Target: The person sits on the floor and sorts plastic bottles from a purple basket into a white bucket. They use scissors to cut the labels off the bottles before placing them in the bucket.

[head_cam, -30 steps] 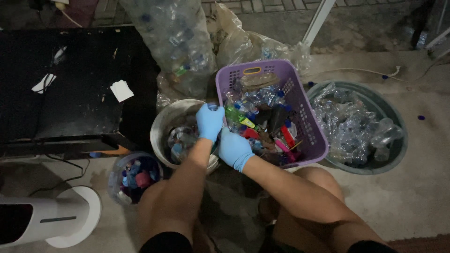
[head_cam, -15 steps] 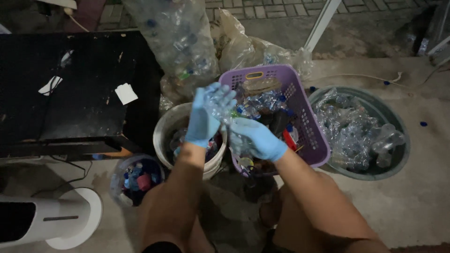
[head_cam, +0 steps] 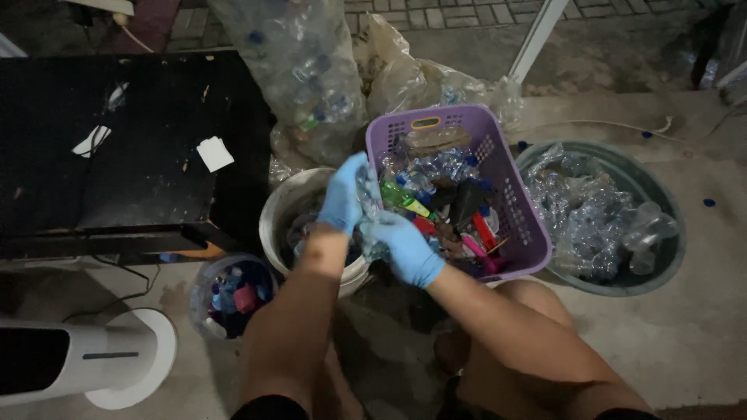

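Both my hands wear blue gloves. My left hand (head_cam: 345, 194) and my right hand (head_cam: 408, 247) together grip a clear crumpled plastic bottle (head_cam: 367, 204), held above the gap between a metal bucket (head_cam: 286, 210) and a purple plastic basket (head_cam: 520, 225). The left hand holds the bottle's upper part and the right hand its lower end. The basket holds clear bottles, a green bottle and several coloured items. Clear plastic lies inside the bucket, partly hidden by my left arm.
A dark round tub (head_cam: 669, 257) of crushed clear bottles sits at the right. A small container (head_cam: 204, 305) of coloured bottle caps stands at lower left. A black table (head_cam: 124, 155) is on the left, big clear bags of bottles (head_cam: 299, 62) behind, a white fan base (head_cam: 128, 362) at bottom left.
My hands lifted a clear bottle out of the basket, then lowered it slightly toward the bucket's edge. The right hand shifted onto the bottle's lower end.
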